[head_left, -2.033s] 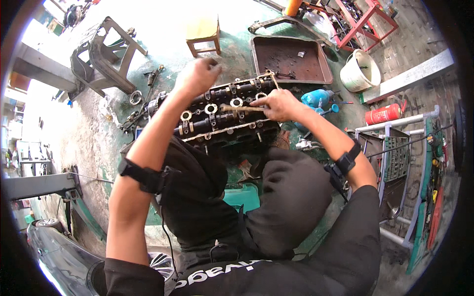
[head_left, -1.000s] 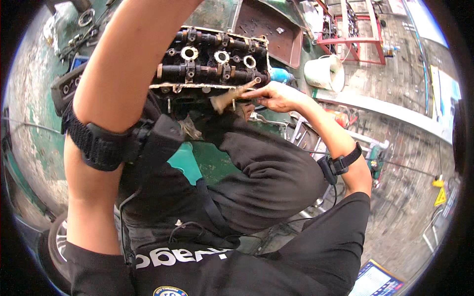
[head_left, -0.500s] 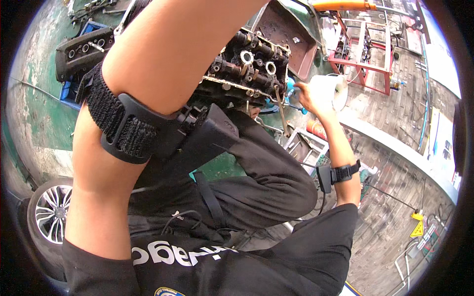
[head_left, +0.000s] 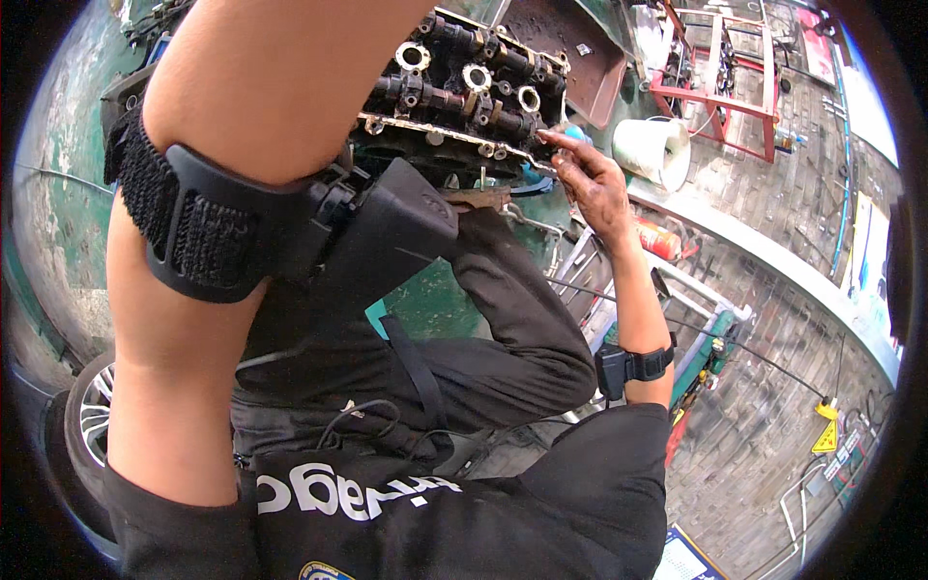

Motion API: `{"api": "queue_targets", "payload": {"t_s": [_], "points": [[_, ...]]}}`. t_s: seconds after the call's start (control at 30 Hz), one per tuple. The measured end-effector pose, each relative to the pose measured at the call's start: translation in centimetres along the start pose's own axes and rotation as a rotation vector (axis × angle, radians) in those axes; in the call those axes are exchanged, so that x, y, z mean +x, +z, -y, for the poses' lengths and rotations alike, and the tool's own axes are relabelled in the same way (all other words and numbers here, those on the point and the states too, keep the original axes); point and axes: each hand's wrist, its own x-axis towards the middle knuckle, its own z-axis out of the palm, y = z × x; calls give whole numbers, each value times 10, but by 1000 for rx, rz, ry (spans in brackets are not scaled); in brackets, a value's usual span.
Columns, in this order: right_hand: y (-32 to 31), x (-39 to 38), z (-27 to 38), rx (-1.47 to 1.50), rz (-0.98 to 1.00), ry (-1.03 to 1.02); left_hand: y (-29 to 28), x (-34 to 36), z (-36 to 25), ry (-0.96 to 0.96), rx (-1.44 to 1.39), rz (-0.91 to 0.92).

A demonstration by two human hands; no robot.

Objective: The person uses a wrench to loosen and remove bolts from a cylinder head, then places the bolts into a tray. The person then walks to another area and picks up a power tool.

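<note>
My left forearm rises across the left side and runs out of view at the top, so my left hand does not show. My right hand, its fingers darkened with grime, is at the right end of an engine cylinder head. One finger stretches toward the head's corner, while the others bend around something slim and silvery that I cannot make out. The head is oily, with exposed camshafts and pale rings. Beneath its near edge lies a brown block, close to my bent knee.
A brown tray lies behind the head, with a white bucket right of it. Farther right stands a red metal frame. An orange-red bottle lies beyond my right wrist. A wheel is at lower left.
My right hand has moved slightly left and down from beside the bucket to the head's end. The upright bar below the head no longer shows there. The view has shifted, and my left arm appears farther left.
</note>
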Motion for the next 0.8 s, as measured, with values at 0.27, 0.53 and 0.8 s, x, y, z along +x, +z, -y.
{"api": "queue_targets", "payload": {"t_s": [0.27, 0.53, 0.8], "points": [[-2, -6, -25, -301, -509, -248, -4, -9, 6, -25, 27, -7], [-7, -27, -32, -571, -51, 241, -9, -12, 12, -42, 38, -19], [19, -20, 8, -25, 95, -141, -5, -5, 15, -60, 35, 3]]}}
